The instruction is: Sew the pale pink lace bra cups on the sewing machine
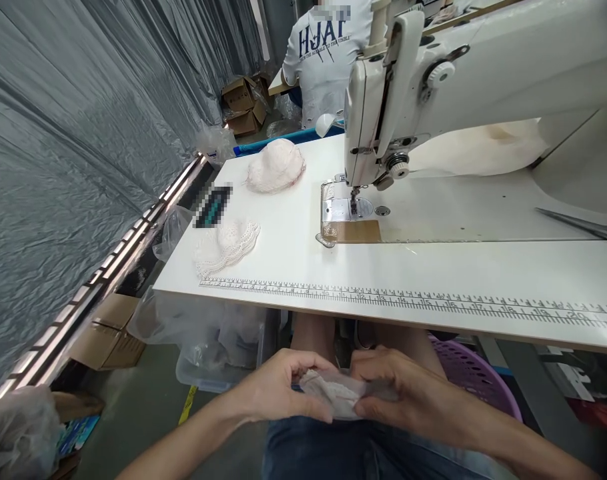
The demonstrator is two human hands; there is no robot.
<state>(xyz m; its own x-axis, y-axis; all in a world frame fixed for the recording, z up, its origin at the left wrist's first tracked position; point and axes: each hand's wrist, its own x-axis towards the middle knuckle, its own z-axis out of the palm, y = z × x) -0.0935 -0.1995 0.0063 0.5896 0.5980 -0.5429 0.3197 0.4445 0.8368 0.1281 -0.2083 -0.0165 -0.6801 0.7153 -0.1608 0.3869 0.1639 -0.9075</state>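
Above my lap, just in front of the table edge, a small piece of thin whitish material [339, 393] is stretched between my two hands; it may be lace or fabric in a clear bag, I cannot tell which. My left hand [288, 387] pinches its left end between thumb and fingers. At the other end, my right hand [391, 387] has its fingers closed on it too. On the white table lie a white lace piece [228, 245] near the left front corner and a pale pink padded cup [276, 165] farther back.
A white sewing machine [378, 120] stands on the table [283, 260], which has a printed ruler [383, 297] along its front. Scissors [583, 225] lie at the right. Below are a purple basket [476, 373] and a clear plastic bin [211, 373]. A person [328, 60] sits beyond.
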